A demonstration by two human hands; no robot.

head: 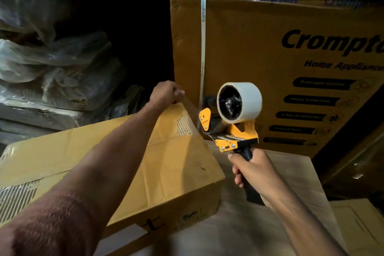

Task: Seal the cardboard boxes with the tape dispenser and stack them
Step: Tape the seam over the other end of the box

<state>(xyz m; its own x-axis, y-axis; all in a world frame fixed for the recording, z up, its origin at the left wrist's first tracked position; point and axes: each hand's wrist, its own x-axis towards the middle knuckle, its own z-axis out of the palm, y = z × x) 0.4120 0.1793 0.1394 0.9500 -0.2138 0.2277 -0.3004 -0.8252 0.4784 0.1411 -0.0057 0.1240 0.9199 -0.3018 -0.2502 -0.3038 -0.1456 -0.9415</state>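
A brown cardboard box (87, 151) lies in front of me, its top flaps closed. My left hand (166, 92) reaches over the box to its far corner and pinches the end of a clear tape strip there. The strip stretches from that corner to the yellow and black tape dispenser (234, 122), which carries a white tape roll. My right hand (253, 174) grips the dispenser's black handle, holding it just off the box's right edge.
A large printed carton (291, 52) with a white strap stands close behind the dispenser. More cartons are stacked above it. Plastic-wrapped bundles (52, 68) are piled at the left. The box rests on a flat brown surface (270, 224).
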